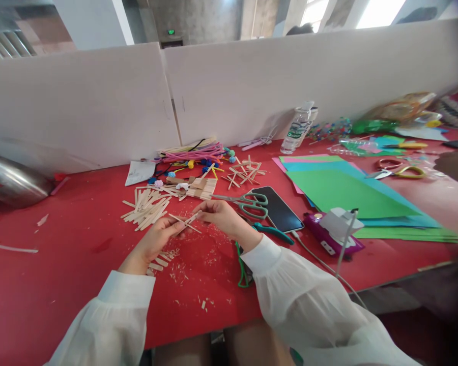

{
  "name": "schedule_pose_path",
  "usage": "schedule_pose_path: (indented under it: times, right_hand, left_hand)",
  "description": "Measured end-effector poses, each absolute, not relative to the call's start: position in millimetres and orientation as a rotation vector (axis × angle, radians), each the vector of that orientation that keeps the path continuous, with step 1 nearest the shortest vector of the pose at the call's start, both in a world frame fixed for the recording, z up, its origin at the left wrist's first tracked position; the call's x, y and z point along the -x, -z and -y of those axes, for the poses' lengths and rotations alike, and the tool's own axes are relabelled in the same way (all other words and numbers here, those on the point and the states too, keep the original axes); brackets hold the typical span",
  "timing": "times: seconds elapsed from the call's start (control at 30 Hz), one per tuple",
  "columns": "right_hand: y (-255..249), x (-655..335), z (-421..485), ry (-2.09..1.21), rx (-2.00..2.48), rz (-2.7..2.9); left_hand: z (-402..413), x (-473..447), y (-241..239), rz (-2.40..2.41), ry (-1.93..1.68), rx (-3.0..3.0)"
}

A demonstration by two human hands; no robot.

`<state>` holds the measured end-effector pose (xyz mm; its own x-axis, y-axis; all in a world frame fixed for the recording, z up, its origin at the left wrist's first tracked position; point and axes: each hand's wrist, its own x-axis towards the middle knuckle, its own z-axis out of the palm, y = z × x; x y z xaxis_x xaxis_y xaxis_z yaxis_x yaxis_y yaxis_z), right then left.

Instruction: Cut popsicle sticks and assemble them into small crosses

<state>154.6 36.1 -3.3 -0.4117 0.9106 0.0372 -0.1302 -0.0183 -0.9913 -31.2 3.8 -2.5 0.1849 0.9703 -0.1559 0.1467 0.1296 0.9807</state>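
My left hand (154, 240) is closed in a pinch on thin wooden sticks (191, 227) that cross each other. Above the red table, my right hand (223, 218) pinches the upper end of one of these sticks, its fingertips close to the left ones. Just behind the left hand lies a pile of flat craft sticks (147, 207). Short cut pieces (158, 264) and wood shavings (179, 267) are scattered below the hands. Grey-green scissors (254, 203) lie beyond the right hand, and teal-handled pliers (275, 233) are beside its wrist.
A phone (278, 207) on a white cable and a purple device (334, 236) lie to the right, near coloured paper sheets (351, 185). Behind are crossed sticks (246, 172), pipe cleaners (200, 152) and a water bottle (297, 129). A metal vessel (13, 178) lies left. White partitions (290, 76) bound the back.
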Motion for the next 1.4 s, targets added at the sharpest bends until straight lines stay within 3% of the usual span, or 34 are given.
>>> schedule_pose_path:
  times: [1.07, 1.4]
  right_hand:
    - [-2.3, -146.2, -22.0, -1.420, 0.838, 1.457]
    - [-2.5, -146.1, -21.3, -1.345, 0.861, 1.491]
  left_hand:
    - [1.0, 28.1, -9.5, -1.236, -0.614, -1.404]
    - [1.7, 25.0, -13.2, -1.230, -0.692, -1.400]
